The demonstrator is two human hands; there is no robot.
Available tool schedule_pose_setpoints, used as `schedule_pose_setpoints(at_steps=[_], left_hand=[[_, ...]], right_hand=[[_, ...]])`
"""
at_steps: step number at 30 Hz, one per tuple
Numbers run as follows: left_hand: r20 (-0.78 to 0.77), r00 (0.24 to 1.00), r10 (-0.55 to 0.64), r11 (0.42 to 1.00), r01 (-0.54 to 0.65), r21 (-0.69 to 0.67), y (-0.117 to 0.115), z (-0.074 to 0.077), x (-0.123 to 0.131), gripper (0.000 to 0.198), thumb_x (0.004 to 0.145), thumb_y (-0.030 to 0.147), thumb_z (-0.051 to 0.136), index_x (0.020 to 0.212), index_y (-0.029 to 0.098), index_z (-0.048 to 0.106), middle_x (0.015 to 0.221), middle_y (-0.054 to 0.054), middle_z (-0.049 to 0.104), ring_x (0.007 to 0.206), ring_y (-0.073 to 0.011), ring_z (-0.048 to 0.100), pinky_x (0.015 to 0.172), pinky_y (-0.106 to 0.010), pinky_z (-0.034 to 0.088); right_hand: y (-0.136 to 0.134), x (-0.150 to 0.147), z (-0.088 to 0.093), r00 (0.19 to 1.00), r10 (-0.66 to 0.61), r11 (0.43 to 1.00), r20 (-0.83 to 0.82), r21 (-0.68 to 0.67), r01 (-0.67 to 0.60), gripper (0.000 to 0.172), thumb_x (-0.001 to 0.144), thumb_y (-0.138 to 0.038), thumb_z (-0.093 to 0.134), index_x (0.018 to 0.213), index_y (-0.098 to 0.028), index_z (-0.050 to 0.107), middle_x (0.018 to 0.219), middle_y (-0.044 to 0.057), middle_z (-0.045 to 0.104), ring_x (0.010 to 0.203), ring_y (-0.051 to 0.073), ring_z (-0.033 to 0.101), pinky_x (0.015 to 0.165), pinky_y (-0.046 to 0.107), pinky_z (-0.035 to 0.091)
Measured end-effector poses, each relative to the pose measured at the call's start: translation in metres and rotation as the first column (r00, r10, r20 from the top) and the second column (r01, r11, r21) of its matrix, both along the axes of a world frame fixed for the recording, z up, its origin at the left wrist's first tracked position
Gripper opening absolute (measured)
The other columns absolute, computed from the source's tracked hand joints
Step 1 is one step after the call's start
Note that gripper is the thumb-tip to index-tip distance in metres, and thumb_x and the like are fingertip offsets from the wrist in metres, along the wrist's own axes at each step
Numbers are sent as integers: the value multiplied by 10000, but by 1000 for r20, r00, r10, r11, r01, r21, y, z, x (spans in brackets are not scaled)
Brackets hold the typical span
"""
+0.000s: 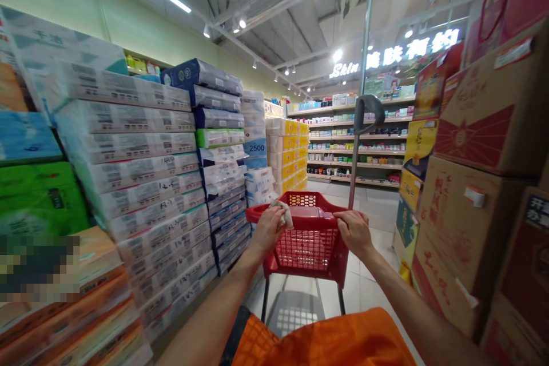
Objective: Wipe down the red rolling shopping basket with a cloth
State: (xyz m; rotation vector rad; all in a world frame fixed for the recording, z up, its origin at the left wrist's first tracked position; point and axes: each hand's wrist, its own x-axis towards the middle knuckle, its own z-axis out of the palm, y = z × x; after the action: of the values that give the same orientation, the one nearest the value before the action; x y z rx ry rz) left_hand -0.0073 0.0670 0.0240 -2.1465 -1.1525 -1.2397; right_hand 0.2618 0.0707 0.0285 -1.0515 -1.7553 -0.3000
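A red plastic shopping cart (305, 251) stands directly before me. My left hand (269, 227) is closed over the left part of its red handle, with a crumpled whitish cloth or tissue (282, 214) bunched at the fingers. At the handle's right end, my right hand (355, 229) is wrapped round the bar. Inside the basket lies something pale and flat, mostly hidden by the handle. A metal pole (357, 166) with a grey loop (369, 114) rises just beyond my right hand; whether it is fixed to the cart I cannot tell.
Tall stacks of wrapped paper packs (150, 177) line the left side, with yellow-and-white packs (288, 151) farther on. Cardboard cartons (467, 200) are piled high on the right. A tiled floor (373, 280) runs between them towards stocked shelves (358, 140).
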Motion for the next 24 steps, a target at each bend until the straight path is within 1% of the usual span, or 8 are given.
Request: schedule_pose_setpoints(at_steps=[3, 5, 7, 11, 14, 18, 20, 24], left_hand=[[123, 985, 123, 992, -125, 12, 4, 3, -32, 281, 853, 302, 382, 1026, 152, 545, 1061, -114, 593, 1025, -224, 539, 910, -443, 435], [165, 973, 163, 986, -166, 1, 6, 4, -41, 285, 857, 321, 371, 1006, 158, 551, 1042, -107, 600, 1006, -223, 549, 899, -441, 443], [115, 985, 125, 992, -125, -9, 7, 5, -30, 280, 852, 321, 387, 1022, 168, 548, 1060, -99, 598, 1029, -220, 541, 911, -438, 436], [-18, 1000, -6, 1000, 6, 5, 7, 2, 4, 307, 842, 300, 418, 1102, 170, 516, 1154, -99, 562, 1113, -211, 492, 940, -418, 420], [-15, 1000, -10, 1000, 10, 25, 11, 3, -6, 304, 840, 320, 417, 1077, 171, 534, 1117, -95, 584, 1081, -211, 516, 925, -415, 430], [159, 978, 135, 989, -142, 36, 16, 7, -35, 286, 846, 338, 386, 988, 169, 567, 1011, -97, 620, 985, -232, 566, 873, -444, 455], [165, 978, 129, 991, -133, 12, 14, 7, -28, 275, 846, 324, 389, 986, 164, 564, 1019, -100, 616, 991, -234, 564, 876, -446, 453], [53, 998, -15, 1000, 15, -16, 7, 6, 9, 291, 839, 302, 425, 1075, 167, 529, 1132, -105, 573, 1092, -217, 508, 925, -432, 425]], right_hand=[[0, 2, -1, 1000, 7, 1000, -12, 3, -7, 266, 809, -226, 384, 834, -227, 648, 839, 3, 667, 836, 165, 552, 885, 365, 241], [-1, -1, -1, 999, 13, 1000, -30, 9, -13, 267, 808, -220, 382, 828, -229, 648, 834, 3, 666, 835, 164, 549, 886, 365, 242], [-3, -5, -1, 999, 23, 1000, -48, 13, -22, 265, 806, -213, 383, 823, -226, 646, 829, 7, 665, 835, 164, 546, 878, 362, 250], [-5, -11, 1, 996, 38, 999, -78, 18, -37, 270, 790, -193, 380, 826, -220, 646, 823, 15, 663, 831, 163, 545, 874, 358, 260], [-6, -12, 3, 995, 41, 999, -88, 11, -40, 282, 779, -176, 375, 824, -223, 649, 817, 13, 665, 825, 160, 548, 871, 356, 265], [-4, -9, 2, 996, 27, 1000, -82, -1, -28, 289, 772, -171, 371, 815, -225, 652, 821, 3, 665, 833, 156, 552, 872, 356, 267], [-3, -7, 1, 996, 21, 1000, -84, -8, -22, 291, 772, -177, 369, 803, -224, 654, 818, 2, 665, 836, 157, 554, 872, 360, 267], [-1, -4, 1, 996, 28, 1000, -83, -9, -29, 299, 776, -180, 362, 805, -224, 657, 822, 2, 664, 845, 158, 554, 865, 358, 269]])
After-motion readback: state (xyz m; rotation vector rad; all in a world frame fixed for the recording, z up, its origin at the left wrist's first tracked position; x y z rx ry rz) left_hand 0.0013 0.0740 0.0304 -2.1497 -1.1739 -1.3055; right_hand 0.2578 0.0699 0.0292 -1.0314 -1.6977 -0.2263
